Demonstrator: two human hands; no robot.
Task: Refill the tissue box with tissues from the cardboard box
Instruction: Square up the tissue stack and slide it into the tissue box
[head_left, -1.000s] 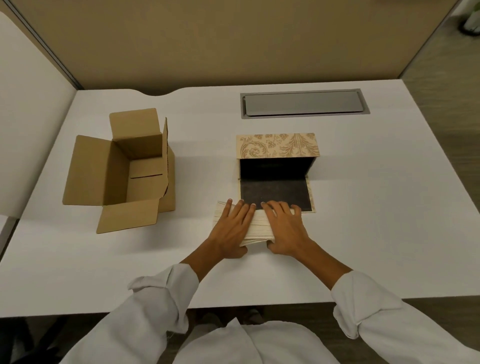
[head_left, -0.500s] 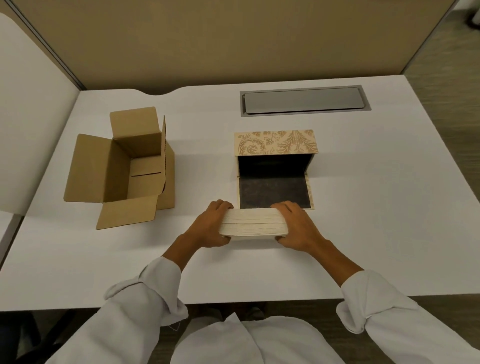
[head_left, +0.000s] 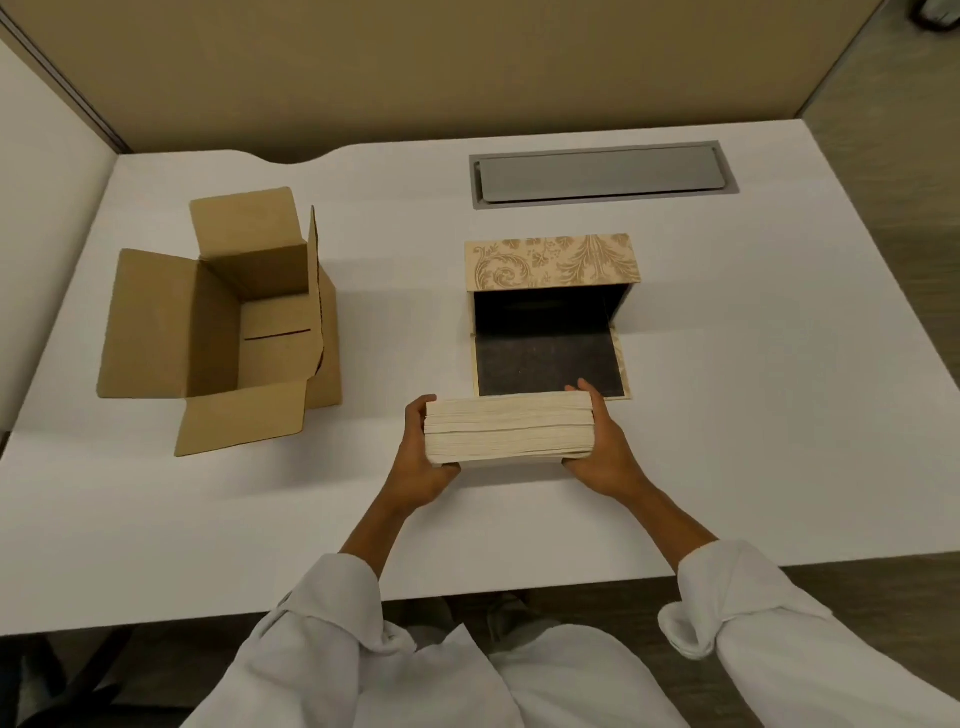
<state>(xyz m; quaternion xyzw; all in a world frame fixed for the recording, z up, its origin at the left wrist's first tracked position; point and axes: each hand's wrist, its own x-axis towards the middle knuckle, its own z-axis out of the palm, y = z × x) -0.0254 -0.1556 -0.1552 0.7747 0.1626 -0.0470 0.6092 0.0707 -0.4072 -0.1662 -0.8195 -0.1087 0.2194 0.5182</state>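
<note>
A thick cream stack of tissues (head_left: 509, 434) is held lengthwise between my left hand (head_left: 421, 457) at its left end and my right hand (head_left: 605, 447) at its right end, raised just off the white desk. Right behind the stack stands the tissue box (head_left: 553, 262), beige with a leaf pattern. Its dark inside faces me and its dark flap (head_left: 548, 366) lies flat on the desk. The brown cardboard box (head_left: 156, 332) stands at the left with its flaps spread; its inside looks empty.
A grey cable hatch (head_left: 600, 174) is set into the white desk (head_left: 779, 415) behind the tissue box. Tan partition walls close off the back and the left. The desk's front edge runs close to my body.
My hands went from lying flat on top of the stack to gripping its two ends, and the stack has been lifted and squared up in front of the tissue box.
</note>
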